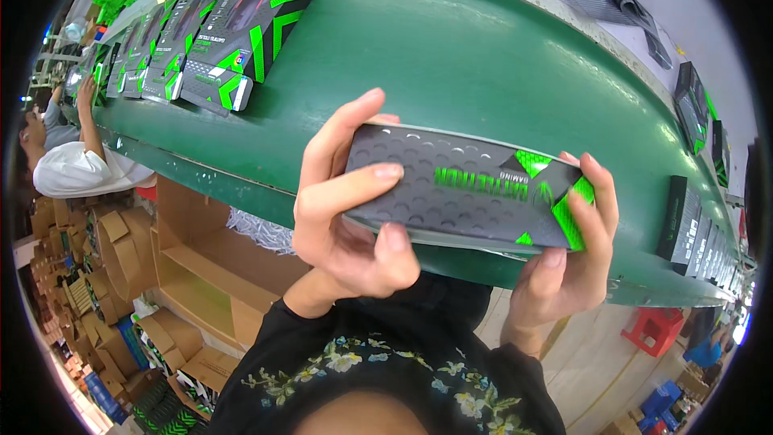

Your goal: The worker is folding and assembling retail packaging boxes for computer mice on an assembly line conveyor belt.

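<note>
Between my two hands is a dark grey box (475,185) with bright green patterned corners and printed lettering that reads upside down. A narrow face of it is turned toward me, above the near edge of the green work surface (451,48). My left hand (342,201) wraps its left end, index finger lying across the face and thumb at the lower edge. Around the right end closes my right hand (576,250), fingers over the green corner and thumb underneath. The box's far side is hidden.
Several similar grey-and-green boxes (233,40) lie overlapping at the far left. Narrow boxes (680,225) stand in a row at the right. A co-worker in a white shirt (80,169) sits at the left. An open carton (217,274) and a red stool (652,330) stand below the surface.
</note>
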A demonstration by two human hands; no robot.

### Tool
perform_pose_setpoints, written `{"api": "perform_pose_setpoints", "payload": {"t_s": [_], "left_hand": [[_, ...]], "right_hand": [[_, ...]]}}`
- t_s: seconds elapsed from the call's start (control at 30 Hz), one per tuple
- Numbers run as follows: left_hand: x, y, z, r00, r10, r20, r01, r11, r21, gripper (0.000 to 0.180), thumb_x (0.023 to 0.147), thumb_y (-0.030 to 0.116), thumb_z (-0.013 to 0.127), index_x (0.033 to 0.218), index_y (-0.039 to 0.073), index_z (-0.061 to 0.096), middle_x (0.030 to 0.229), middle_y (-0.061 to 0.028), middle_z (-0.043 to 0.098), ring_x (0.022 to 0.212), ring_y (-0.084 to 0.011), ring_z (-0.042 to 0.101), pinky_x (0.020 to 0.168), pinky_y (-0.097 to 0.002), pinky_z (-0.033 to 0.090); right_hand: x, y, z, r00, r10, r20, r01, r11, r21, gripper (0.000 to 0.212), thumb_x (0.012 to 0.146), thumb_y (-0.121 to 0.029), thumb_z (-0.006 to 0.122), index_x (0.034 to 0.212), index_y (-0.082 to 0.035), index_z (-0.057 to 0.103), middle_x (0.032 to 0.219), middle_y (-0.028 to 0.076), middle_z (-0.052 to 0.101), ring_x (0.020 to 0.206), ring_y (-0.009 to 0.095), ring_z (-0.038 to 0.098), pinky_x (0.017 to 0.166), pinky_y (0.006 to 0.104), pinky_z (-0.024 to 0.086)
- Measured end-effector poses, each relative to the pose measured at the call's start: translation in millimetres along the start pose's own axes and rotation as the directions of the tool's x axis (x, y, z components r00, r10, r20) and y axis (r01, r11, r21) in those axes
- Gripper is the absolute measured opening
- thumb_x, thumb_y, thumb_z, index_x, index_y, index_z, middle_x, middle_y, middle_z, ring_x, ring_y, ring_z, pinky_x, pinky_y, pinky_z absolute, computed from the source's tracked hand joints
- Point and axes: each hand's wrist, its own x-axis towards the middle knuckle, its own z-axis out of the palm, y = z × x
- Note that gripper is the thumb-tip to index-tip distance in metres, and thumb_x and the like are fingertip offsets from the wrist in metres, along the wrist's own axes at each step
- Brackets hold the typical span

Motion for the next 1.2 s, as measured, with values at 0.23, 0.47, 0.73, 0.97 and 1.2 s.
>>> {"api": "perform_pose_setpoints", "payload": {"t_s": [0.23, 0.47, 0.73, 0.97, 1.2], "left_hand": [[-7, 19, -9, 0.897, -0.418, 0.141, 0.357, 0.499, -0.790, 0.033, 0.080, 0.034, 0.063, 0.096, 0.006, 0.061, 0.129, -0.0373, 0.046, 0.113, -0.0359, 0.053, 0.100, -0.0450, 0.040], [-12, 2, -15, 0.939, -0.302, 0.163, 0.341, 0.774, -0.533, 0.026, 0.081, 0.029, 0.062, 0.093, 0.007, 0.063, 0.125, -0.0370, 0.050, 0.109, -0.0364, 0.056, 0.096, -0.0442, 0.042], [-6, -5, 6, 0.989, -0.116, 0.093, 0.139, 0.942, -0.305, 0.066, 0.066, 0.023, 0.083, 0.119, 0.000, 0.051, 0.118, -0.0279, 0.053, 0.106, -0.0329, 0.056, 0.091, -0.0417, 0.047], [9, 5, 1, 0.933, -0.339, 0.119, 0.344, 0.939, -0.028, 0.064, 0.097, 0.044, 0.046, 0.130, -0.010, 0.050, 0.124, -0.0222, 0.056, 0.107, -0.0291, 0.055, 0.092, -0.0378, 0.044], [35, -14, -64, 0.897, -0.338, 0.286, 0.320, 0.941, 0.109, 0.065, 0.099, 0.046, 0.043, 0.141, -0.004, 0.043, 0.133, -0.0209, 0.054, 0.117, -0.0315, 0.054, 0.099, -0.0393, 0.040]], "right_hand": [[-11, -10, -15, 0.968, 0.206, 0.146, -0.249, 0.870, 0.426, 0.032, 0.094, -0.039, 0.048, 0.104, -0.013, 0.065, 0.146, 0.035, 0.031, 0.131, 0.049, 0.039, 0.107, 0.0584, 0.034], [-16, 9, -38, 0.947, 0.158, 0.280, -0.264, 0.880, 0.396, 0.042, 0.092, -0.034, 0.050, 0.126, -0.013, 0.061, 0.141, 0.036, 0.035, 0.130, 0.046, 0.039, 0.107, 0.0558, 0.035], [-7, 24, -16, 0.981, 0.080, 0.179, -0.148, 0.899, 0.412, 0.066, 0.089, -0.039, 0.060, 0.139, 0.003, 0.046, 0.139, 0.029, 0.041, 0.127, 0.034, 0.046, 0.107, 0.0457, 0.038], [20, 10, -4, 0.967, 0.199, 0.162, -0.221, 0.966, 0.136, 0.076, 0.078, -0.032, 0.081, 0.136, 0.004, 0.048, 0.126, 0.016, 0.048, 0.116, 0.023, 0.048, 0.101, 0.0335, 0.037], [67, 32, -63, 0.917, 0.331, 0.225, -0.320, 0.944, -0.082, 0.076, 0.092, -0.047, 0.058, 0.149, -0.002, 0.035, 0.113, 0.010, 0.062, 0.105, 0.017, 0.054, 0.103, 0.0342, 0.035]]}}
